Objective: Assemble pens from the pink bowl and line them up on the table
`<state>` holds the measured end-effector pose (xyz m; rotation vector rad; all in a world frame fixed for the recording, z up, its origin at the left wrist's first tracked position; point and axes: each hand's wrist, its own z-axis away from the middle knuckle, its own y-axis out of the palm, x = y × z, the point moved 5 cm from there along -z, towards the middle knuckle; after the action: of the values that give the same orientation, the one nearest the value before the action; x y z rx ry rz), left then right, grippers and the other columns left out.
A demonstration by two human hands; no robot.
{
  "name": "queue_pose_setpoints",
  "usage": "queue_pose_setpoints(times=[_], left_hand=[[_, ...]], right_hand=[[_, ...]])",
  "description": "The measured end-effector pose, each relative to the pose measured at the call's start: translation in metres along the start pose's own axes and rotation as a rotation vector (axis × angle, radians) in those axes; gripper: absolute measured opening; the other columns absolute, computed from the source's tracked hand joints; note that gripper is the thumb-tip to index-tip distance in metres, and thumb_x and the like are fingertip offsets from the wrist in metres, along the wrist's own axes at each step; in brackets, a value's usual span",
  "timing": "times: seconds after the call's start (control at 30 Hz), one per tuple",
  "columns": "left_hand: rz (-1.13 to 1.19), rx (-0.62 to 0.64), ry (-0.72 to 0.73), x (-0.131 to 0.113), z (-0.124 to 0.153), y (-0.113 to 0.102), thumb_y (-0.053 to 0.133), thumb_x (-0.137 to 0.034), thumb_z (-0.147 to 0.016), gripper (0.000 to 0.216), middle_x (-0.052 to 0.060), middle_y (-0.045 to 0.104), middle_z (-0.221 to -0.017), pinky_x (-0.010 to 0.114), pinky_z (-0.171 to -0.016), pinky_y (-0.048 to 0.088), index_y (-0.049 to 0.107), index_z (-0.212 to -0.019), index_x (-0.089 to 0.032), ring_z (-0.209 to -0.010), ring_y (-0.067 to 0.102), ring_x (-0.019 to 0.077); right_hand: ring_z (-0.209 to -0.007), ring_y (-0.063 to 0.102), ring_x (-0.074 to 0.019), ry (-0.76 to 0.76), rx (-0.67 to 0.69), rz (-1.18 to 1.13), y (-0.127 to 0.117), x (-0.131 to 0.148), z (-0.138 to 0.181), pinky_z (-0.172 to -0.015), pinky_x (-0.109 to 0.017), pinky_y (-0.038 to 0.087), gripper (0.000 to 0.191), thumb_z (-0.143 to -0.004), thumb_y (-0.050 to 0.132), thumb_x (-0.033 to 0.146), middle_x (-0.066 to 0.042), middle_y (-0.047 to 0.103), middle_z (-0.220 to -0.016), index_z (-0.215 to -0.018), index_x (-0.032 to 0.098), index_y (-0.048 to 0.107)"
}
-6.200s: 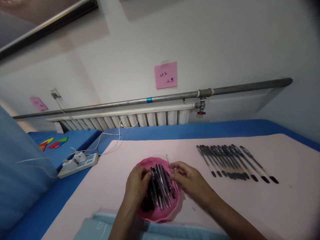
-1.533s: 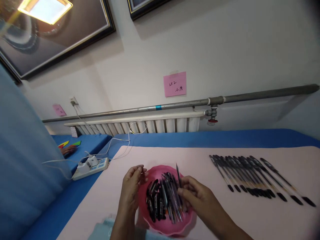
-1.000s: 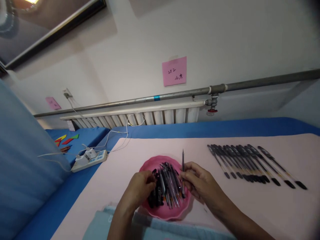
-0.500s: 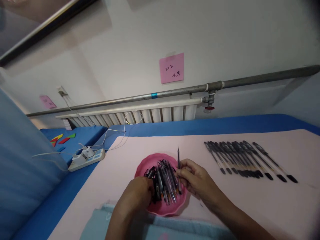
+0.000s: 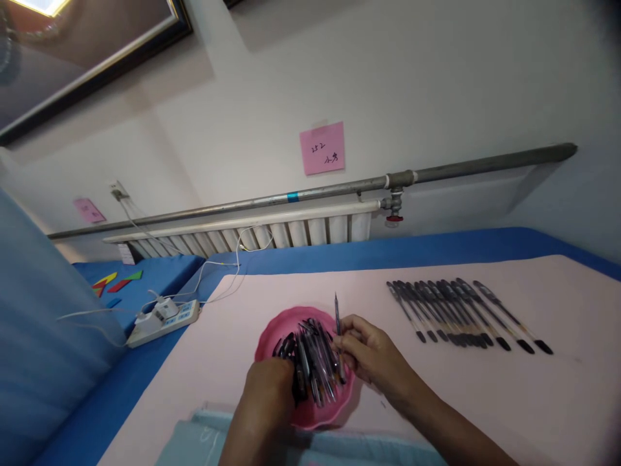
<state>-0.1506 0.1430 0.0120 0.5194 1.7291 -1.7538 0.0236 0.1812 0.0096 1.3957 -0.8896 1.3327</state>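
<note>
A pink scalloped plate (image 5: 323, 419) holds a heap of clear pen barrels and dark pen caps (image 5: 290, 346). In my right hand (image 5: 371, 353), at the plate's right edge, a capless pen (image 5: 337, 314) is pinched upright with its tip up. My left hand (image 5: 269, 382) reaches over the plate's left side, curled down at the dark caps; its fingertips are hidden, so what they grip cannot be made out. To the right, several capped black pens (image 5: 446, 310) lie side by side in a slanted row.
Pink paper (image 5: 213, 349) covers the blue table (image 5: 436, 249). A folded light blue cloth (image 5: 194, 437) lies at the near edge. At the left are a power strip (image 5: 165, 320) with white cables and a blue curtain (image 5: 39, 323). A radiator (image 5: 291, 233) stands behind.
The camera view has tilted up slightly, so the table scene shifts left and lower. Both hands stay at the plate, the right still holding the pen upright.
</note>
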Motion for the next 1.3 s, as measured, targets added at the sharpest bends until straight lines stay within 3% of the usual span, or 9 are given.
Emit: queue_pose_setpoints(times=[0.17,0.4,0.6,0.83,1.0,1.17,1.3], left_hand=[[-0.114,0.028,0.02,0.0,0.001,0.001,0.066,-0.007,-0.048,0.017,0.001,0.049,-0.047,0.046,-0.077,0.045,0.058,-0.047,-0.022,-0.057,0.06,0.0263],[-0.418,0.235,-0.016,-0.001,0.0,0.008,0.063,-0.012,-0.055,0.014,0.013,0.068,-0.069,0.046,-0.077,0.044,0.067,-0.067,-0.015,-0.077,0.064,0.0337],[-0.544,0.285,0.052,-0.01,0.001,0.004,0.057,-0.016,-0.061,0.027,0.021,0.07,-0.081,0.043,-0.069,0.045,0.069,-0.084,-0.011,-0.077,0.065,0.0359],[-0.517,0.24,0.127,-0.009,0.001,0.005,0.056,-0.016,-0.061,0.02,0.018,0.069,-0.069,0.04,-0.062,0.042,0.07,-0.075,-0.012,-0.067,0.063,0.0327],[-0.372,0.124,0.126,-0.005,0.001,0.004,0.061,-0.014,-0.052,0.011,0.009,0.059,-0.053,0.036,-0.058,0.037,0.066,-0.062,-0.015,-0.054,0.056,0.0251],[-0.253,0.156,0.09,-0.005,-0.001,-0.006,0.06,-0.016,-0.055,0.005,0.001,0.052,-0.051,0.03,-0.055,0.033,0.059,-0.059,-0.018,-0.051,0.048,0.0176],[0.437,0.269,0.026,-0.01,-0.004,-0.01,0.063,-0.016,-0.061,0.012,-0.001,0.057,-0.062,0.026,-0.056,0.04,0.055,-0.07,-0.018,-0.058,0.052,0.0147]], right_hand=[[-0.038,0.037,-0.0062,0.005,-0.004,0.014,-0.001,-0.001,-0.001,-0.039,-0.019,0.026,0.008,-0.072,0.055,0.023,0.009,0.046,-0.047,-0.068,0.021,0.049],[-0.039,0.039,-0.0065,-0.036,-0.006,0.006,-0.002,-0.002,-0.002,-0.039,-0.019,0.027,0.007,-0.072,0.055,0.021,0.009,0.044,-0.044,-0.067,0.02,0.05],[-0.039,0.037,-0.0064,-0.044,-0.014,-0.027,-0.002,-0.003,-0.003,-0.038,-0.019,0.025,0.007,-0.071,0.056,0.02,0.009,0.044,-0.044,-0.066,0.021,0.051],[-0.038,0.035,-0.0062,-0.034,-0.009,-0.029,-0.001,-0.001,0.0,-0.037,-0.019,0.023,0.007,-0.071,0.057,0.02,0.01,0.044,-0.043,-0.066,0.021,0.052],[-0.038,0.035,-0.0064,-0.035,-0.019,-0.022,0.0,0.002,0.002,-0.038,-0.019,0.024,0.008,-0.071,0.056,0.02,0.009,0.044,-0.042,-0.065,0.021,0.051],[-0.038,0.037,-0.0062,-0.035,-0.038,-0.044,0.0,0.004,0.002,-0.037,-0.018,0.024,0.008,-0.07,0.059,0.02,0.009,0.044,-0.042,-0.064,0.02,0.052],[-0.037,0.04,-0.0067,0.009,-0.026,-0.158,0.002,0.01,0.006,-0.036,-0.017,0.028,0.01,-0.072,0.061,0.026,0.007,0.05,-0.045,-0.07,0.02,0.053]])
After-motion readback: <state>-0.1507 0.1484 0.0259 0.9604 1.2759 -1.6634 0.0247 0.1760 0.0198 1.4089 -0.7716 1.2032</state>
